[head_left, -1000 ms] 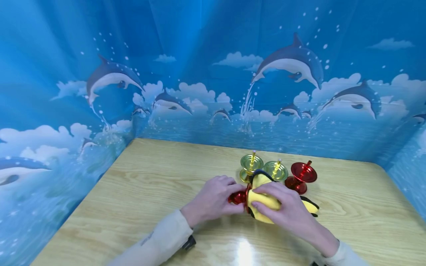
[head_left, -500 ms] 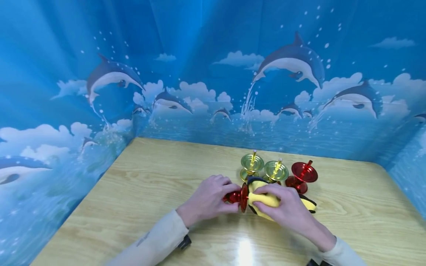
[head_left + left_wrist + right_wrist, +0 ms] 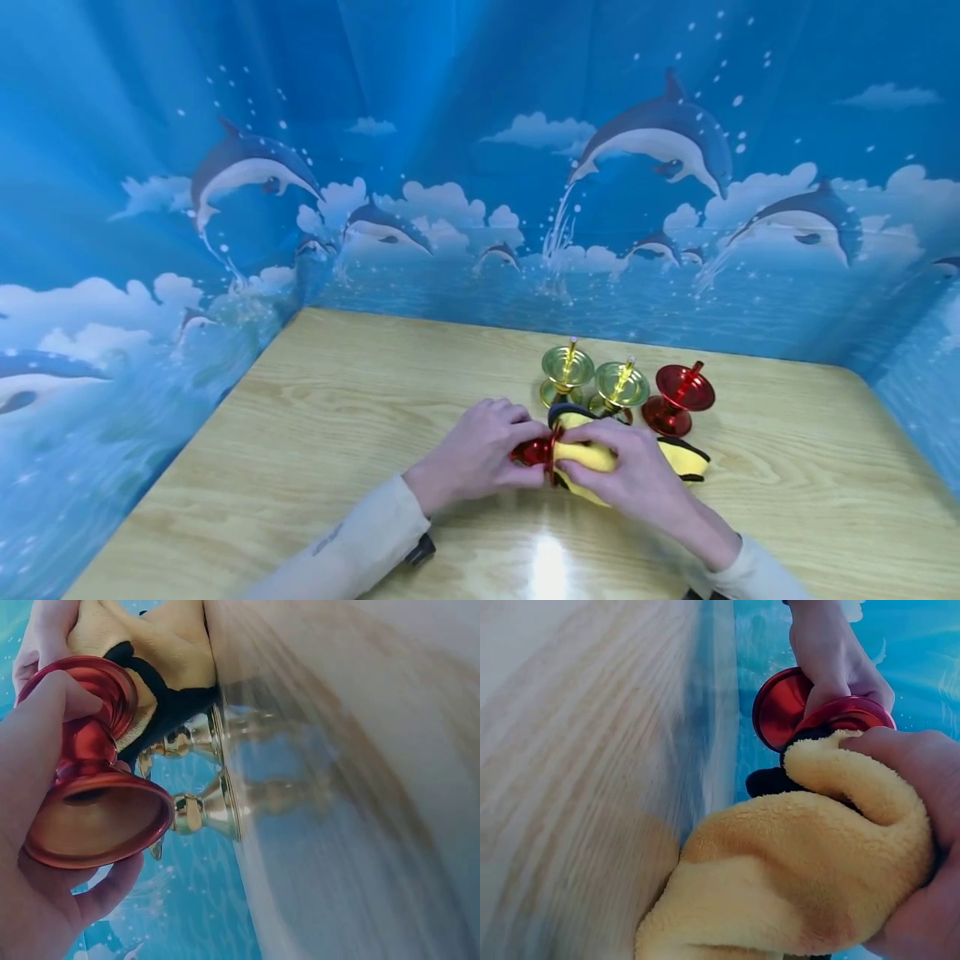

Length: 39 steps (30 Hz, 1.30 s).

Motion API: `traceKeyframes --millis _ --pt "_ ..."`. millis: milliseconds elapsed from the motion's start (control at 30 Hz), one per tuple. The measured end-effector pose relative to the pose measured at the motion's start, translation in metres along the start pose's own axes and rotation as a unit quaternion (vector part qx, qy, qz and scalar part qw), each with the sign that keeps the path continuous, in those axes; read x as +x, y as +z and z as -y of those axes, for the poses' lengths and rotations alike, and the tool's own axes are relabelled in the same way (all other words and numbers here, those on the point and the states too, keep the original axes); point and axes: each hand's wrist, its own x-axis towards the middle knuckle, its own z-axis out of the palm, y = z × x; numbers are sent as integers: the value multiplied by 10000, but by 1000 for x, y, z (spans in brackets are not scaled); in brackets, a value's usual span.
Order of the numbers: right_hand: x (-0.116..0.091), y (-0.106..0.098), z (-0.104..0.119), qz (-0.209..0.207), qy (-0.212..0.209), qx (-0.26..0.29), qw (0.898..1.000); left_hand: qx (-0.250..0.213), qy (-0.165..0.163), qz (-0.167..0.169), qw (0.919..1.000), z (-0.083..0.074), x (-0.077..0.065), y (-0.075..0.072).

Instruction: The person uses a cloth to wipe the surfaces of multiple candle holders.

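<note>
My left hand (image 3: 483,454) grips a shiny red candle holder (image 3: 97,817) by its stem, tipped on its side with the hollow base facing left. In my right hand (image 3: 637,471) is a bunched yellow cloth (image 3: 795,862) with dark edging, pinched between thumb and fingers. The cloth presses against the dish end of the holder, covering the spike there. Part of the cloth hangs out to the right beyond the hand and touches the table in the right wrist view.
Two gold candle holders (image 3: 567,367) and another red candle holder (image 3: 678,398) stand upright behind the hands on the wooden table (image 3: 375,367). A blue dolphin-printed curtain (image 3: 450,167) surrounds the table's back and sides.
Half a second ago the red holder's dish stood slightly apart from the cloth. Now my right hand has shifted left and the cloth meets the dish again.
</note>
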Motion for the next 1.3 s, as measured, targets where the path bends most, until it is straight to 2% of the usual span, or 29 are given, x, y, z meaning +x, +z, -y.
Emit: traceKeyframes --millis 100,233,300,333,367,433,467,533,567,633,667,733,833,900,933,1000,1067,1100,1133,1167,1200,1267,1300 --pt "2 -2 3 -118 503 16 9987 170 28 -112 9998 1 -1 -2" --pt "5 -1 9 -214 1704 110 9851 415 193 -255 9986 -1 1 -3" --pt "5 2 11 -300 1868 234 9817 399 269 -221 9986 -2 2 -4" --pt "4 4 10 -368 1690 293 9845 328 276 -179 9989 -2 3 -5" --pt "4 6 9 -425 1324 321 9898 169 250 -110 9995 -1 4 -5" --pt "2 8 5 -431 270 200 9985 -306 163 139 9993 3 6 -8" --pt "2 9 3 -407 -356 84 9985 -681 107 343 9970 5 7 -10" --pt "1 9 -2 -324 -1430 -164 9891 -1483 -30 832 9854 9 10 -13" --pt "1 9 -4 -279 -1785 -254 9832 -1869 -134 1074 9764 11 11 -14" --pt "0 7 -6 -206 -2017 -230 9790 -2534 -403 1475 9552 13 13 -15" --pt "0 6 -7 -179 -1962 -150 9803 -2781 -569 1585 9457 13 12 -15" --pt "-1 4 -7 -106 -1567 118 9875 -3139 -875 1609 9316 14 11 -15" --pt "-3 -1 -6 -77 -539 559 9969 -3728 -1356 1281 9090 14 6 -14" --pt "-4 -4 -4 -70 311 767 9965 -4038 -1558 981 8961 14 2 -14" --pt "-4 -6 -2 -91 682 843 9941 -4129 -1615 820 8926 14 0 -13" --pt "-4 -9 0 -134 1290 933 9872 -4142 -1670 545 8931 12 -2 -11" --pt "-4 -10 1 -232 1301 918 9870 -4105 -1846 366 8922 9 -2 -8" --pt "-3 -9 1 -276 1039 912 9900 -4202 -2022 367 8838 8 -1 -7" --pt "-3 -7 -1 -342 574 876 9939 -4331 -2247 420 8719 6 0 -6" --pt "-2 -5 -2 -421 4 754 9963 -4587 -2542 555 8497 5 1 -6" --pt "-2 -3 -5 -470 -551 588 9956 -4936 -2847 729 8185 5 2 -6" --pt "0 0 -8 -599 -1526 310 9860 -5511 -3369 1131 7550 5 4 -6" --pt "0 1 -9 -621 -1810 205 9813 -5696 -3547 1325 7295 6 4 -6"
